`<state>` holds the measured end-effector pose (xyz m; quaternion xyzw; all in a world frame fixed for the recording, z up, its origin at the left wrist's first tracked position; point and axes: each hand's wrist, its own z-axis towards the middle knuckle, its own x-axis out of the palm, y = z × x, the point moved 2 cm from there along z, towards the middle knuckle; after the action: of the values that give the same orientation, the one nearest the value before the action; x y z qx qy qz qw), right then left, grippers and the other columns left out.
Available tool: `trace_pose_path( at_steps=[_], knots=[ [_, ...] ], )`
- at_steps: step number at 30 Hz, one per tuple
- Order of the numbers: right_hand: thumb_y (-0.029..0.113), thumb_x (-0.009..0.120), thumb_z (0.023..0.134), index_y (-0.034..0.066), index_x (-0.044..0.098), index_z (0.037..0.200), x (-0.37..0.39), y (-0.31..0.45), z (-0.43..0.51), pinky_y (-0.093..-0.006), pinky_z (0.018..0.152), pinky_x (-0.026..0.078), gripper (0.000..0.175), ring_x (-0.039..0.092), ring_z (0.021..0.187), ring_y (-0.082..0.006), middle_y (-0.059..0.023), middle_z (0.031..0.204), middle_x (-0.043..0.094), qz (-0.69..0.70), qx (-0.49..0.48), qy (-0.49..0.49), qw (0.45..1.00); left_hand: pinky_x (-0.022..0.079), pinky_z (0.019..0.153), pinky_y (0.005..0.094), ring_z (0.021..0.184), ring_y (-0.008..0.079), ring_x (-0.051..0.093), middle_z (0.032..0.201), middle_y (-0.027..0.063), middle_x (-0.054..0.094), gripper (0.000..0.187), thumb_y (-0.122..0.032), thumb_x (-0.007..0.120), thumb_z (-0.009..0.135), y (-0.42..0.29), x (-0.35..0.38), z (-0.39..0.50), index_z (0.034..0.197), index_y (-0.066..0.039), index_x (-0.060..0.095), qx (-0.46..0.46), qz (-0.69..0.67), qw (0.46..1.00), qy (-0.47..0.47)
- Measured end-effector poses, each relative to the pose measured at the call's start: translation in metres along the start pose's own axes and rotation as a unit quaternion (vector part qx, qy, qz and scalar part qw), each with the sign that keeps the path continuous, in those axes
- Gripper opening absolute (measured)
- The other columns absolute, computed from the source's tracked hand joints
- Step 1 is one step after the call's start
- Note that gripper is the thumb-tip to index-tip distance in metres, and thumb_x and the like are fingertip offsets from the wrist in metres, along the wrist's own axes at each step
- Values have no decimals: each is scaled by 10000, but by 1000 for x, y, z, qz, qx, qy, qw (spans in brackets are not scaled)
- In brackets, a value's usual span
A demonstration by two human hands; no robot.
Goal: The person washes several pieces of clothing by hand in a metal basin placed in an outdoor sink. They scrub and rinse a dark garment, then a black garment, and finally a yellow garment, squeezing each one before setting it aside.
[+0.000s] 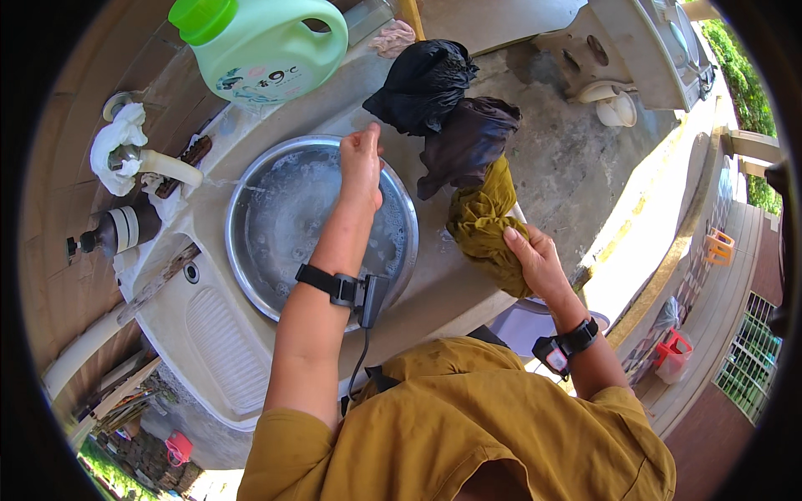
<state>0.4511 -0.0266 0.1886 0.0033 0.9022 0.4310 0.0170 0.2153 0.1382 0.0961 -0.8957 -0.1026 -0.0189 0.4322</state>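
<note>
My left hand (361,163) hovers above the far right rim of a round metal basin (235,250). It is seen edge-on, with some fingers hidden and nothing visible in its grip. Soapy water (282,206) with foam patches lies in the basin. A thin stream runs into it from a tap with a pale spout (172,168). To the right, my right hand (536,260) grips a bunched mustard-coloured cloth (479,219) at the counter's front edge. Touching that cloth is a dark brown wet cloth (470,141), and behind it sits a crumpled black cloth (432,78).
A green detergent jug (269,56) stands at the back. Left of the basin are a dark pump bottle (128,228) lying tilted and a sink with a ribbed washboard (225,351). A pale purple tub (520,329) is below the counter edge. A white cup (617,111) sits far right.
</note>
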Motion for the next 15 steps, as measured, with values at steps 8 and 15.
trace_pose_path(
  at_steps=[8,15],
  knots=[
    [274,526,991,12,562,1199,123,47,-6,-293,871,516,337,631,981,-144,-75,1125,645,301,60,163,938,379,1048,355,1227,183,499,1342,92,514,613,-453,470,978,47,-80,-162,1406,-22,386,-115,-159,938,285],
    [225,596,949,-8,417,1338,216,-13,45,-310,963,441,488,535,1137,-186,-121,1265,539,90,-7,248,964,387,1059,378,1271,226,468,1426,127,428,643,-461,456,977,55,-221,-177,1438,-29,336,-92,-205,974,17]
  ],
)
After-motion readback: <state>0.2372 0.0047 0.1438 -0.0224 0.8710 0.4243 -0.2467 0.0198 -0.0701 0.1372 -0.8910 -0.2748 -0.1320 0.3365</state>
